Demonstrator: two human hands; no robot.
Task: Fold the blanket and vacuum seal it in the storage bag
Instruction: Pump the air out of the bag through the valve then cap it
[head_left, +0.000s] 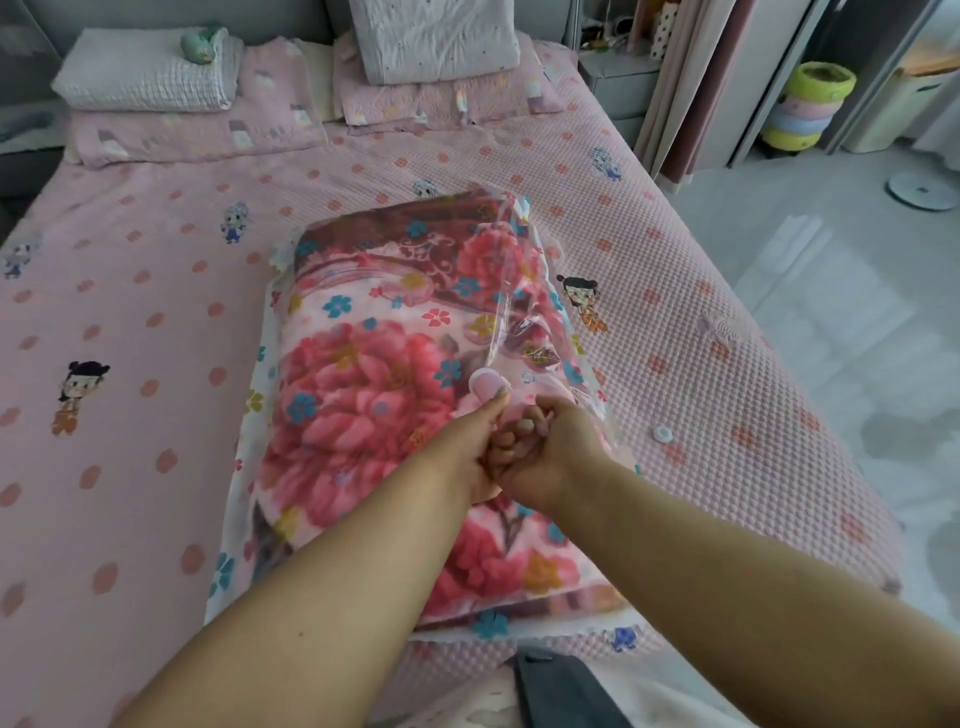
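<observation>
The folded floral blanket (363, 395) lies inside the clear storage bag (244, 467) on the pink bed. A round pink valve (488, 387) sits on top of the bag near its right side. My left hand (467, 447) reaches to the valve, its fingertips at the valve's lower edge, pinching the plastic there. My right hand (550, 452) meets it from the right with curled fingers gripping the bag film just below the valve. The fingers of both hands overlap, so the exact hold is partly hidden.
A small white round cap (662, 432) lies on the bedspread (156, 312) right of the bag. Pillows (150, 78) and a folded quilt (436, 36) sit at the head of the bed. The floor (831, 312) runs along the right.
</observation>
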